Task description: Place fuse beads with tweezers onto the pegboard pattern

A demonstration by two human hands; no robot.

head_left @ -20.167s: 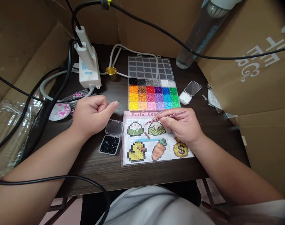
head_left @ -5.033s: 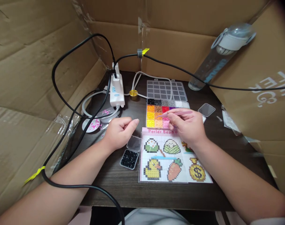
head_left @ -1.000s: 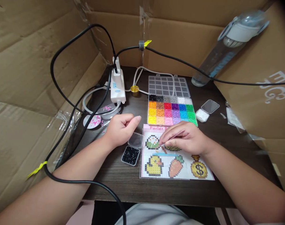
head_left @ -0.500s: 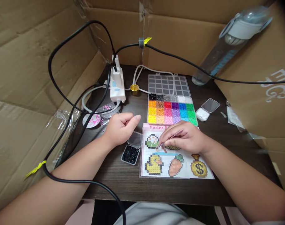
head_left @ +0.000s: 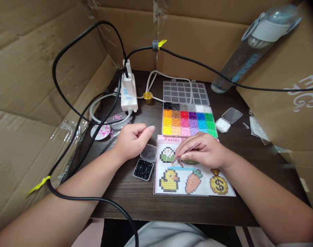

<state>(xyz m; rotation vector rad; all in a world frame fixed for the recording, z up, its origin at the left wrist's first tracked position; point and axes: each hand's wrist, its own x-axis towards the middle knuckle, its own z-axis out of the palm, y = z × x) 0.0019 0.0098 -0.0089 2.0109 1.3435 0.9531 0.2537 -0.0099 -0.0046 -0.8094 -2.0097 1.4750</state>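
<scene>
My right hand (head_left: 201, 151) pinches a pair of thin pink tweezers (head_left: 191, 148), tips pointing down-left over the pattern sheet (head_left: 182, 176). Pixel pictures cover that sheet: a yellow duck (head_left: 169, 180), a carrot (head_left: 194, 181), a money bag (head_left: 218, 182) and a green-and-white figure (head_left: 167, 155) near the tips. A clear pegboard seems to lie over it. Whether a bead sits between the tips is too small to tell. My left hand (head_left: 133, 140) is curled into a loose fist, with nothing visible in it. Just below it stands an open small box of black beads (head_left: 143, 169).
Behind the sheet lies an open bead case (head_left: 188, 120) with many colours. A box of white beads (head_left: 222, 125) is at its right, a gold cup (head_left: 147, 97) and power strip (head_left: 129, 92) at its left. A black cable (head_left: 94, 198) crosses over my left forearm. A bottle (head_left: 245, 58) leans back right.
Both hands stay almost where they were. The tweezer tips have barely shifted over the sheet, and the whole view has moved slightly.
</scene>
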